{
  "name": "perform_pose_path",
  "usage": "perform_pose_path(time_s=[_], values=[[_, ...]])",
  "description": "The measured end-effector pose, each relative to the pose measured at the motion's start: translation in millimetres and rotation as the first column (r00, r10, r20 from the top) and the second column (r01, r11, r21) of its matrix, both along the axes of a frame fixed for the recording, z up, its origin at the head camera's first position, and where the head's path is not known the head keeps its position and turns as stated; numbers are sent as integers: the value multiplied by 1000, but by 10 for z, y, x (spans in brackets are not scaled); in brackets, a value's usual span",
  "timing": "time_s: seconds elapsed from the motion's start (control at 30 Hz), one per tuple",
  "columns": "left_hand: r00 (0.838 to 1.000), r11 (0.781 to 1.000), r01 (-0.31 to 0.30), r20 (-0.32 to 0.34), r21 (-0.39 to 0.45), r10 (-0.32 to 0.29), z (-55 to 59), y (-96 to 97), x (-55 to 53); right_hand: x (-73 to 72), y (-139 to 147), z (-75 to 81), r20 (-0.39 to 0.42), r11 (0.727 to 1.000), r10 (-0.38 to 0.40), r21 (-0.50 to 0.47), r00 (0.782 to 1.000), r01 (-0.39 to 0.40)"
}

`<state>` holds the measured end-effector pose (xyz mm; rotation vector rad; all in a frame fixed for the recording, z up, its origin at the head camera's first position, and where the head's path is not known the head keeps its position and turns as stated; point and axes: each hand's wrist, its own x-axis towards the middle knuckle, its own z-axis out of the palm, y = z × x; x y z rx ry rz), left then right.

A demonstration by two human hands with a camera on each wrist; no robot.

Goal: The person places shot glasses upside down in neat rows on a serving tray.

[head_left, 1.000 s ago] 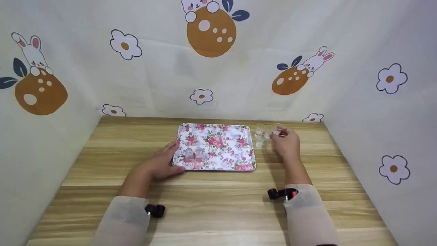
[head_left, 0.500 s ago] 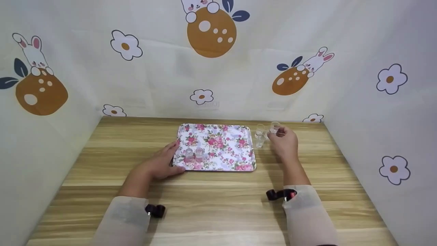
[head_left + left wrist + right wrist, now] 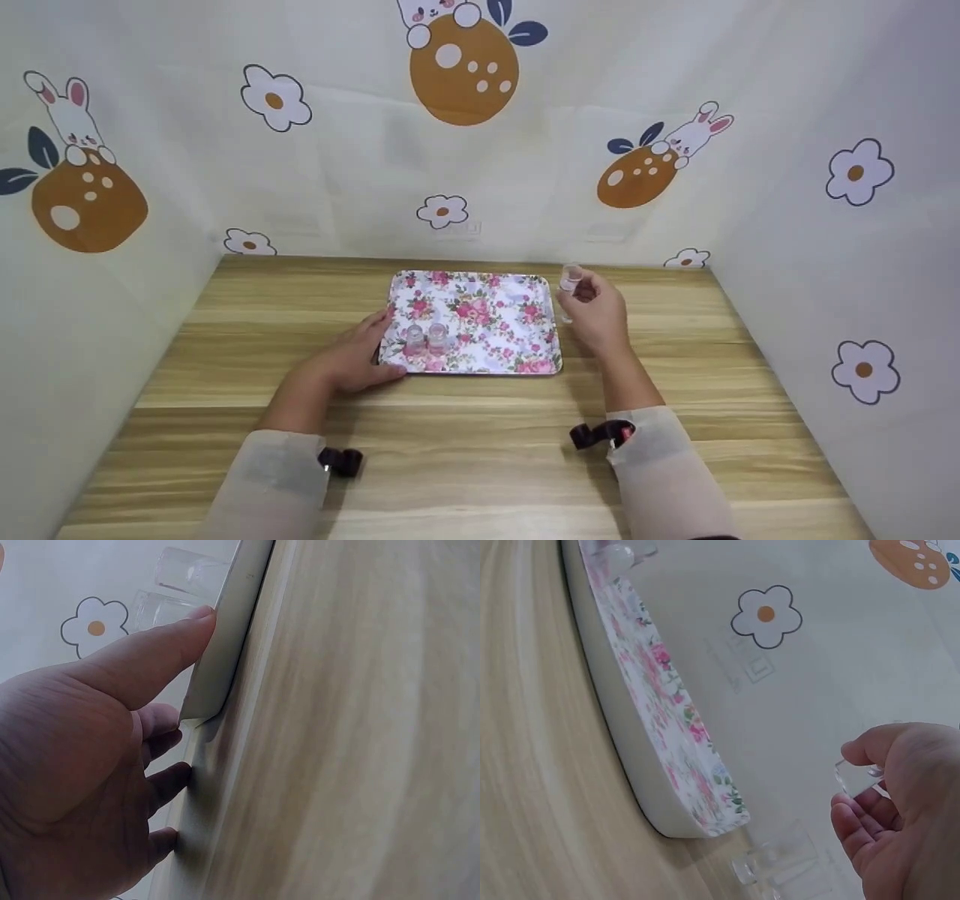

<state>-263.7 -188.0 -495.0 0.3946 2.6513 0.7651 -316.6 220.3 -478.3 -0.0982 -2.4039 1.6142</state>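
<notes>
At the tray's near-left corner, my left hand holds the edge of a flowered tray, thumb at the front rim and fingers along the left side. Two small clear shot glasses stand side by side on the tray near that corner. Just beyond the tray's right edge, my right hand pinches another clear shot glass between thumb and fingers, raised above the table. Below it in the right wrist view, more clear glass stands beside the tray's corner, mostly hidden behind my right hand in the head view.
The wood-grain table runs back to a pale cloth wall printed with rabbits, oranges and flowers. The same cloth encloses the left and right sides. The tray has a raised rim.
My right hand has moved left toward the tray, carrying a shot glass from the right side of the group and lifting it. My left hand and the tray have stayed put.
</notes>
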Motion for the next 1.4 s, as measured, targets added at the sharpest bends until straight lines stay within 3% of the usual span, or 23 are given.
perform_pose_path(time_s=[0.43,0.67,0.87,1.13,1.4], values=[[1000,1000,1,-15,8,-1,-47,-9,-3,147,-585,54,-24,984,174,-32,984,-175],[1000,1000,3,-12,8,-3,-44,-6,11,186,-902,47,-41,964,263,-27,964,-264],[1000,1000,4,-19,11,-4,-22,-12,14,229,-1072,51,1,941,335,-50,942,-335],[1000,1000,5,-23,2,-5,-35,-5,11,257,-1086,48,28,941,336,-54,941,-334],[999,1000,11,-32,6,-11,-41,-5,-1,220,-1054,-36,-37,938,346,-8,938,-346]])
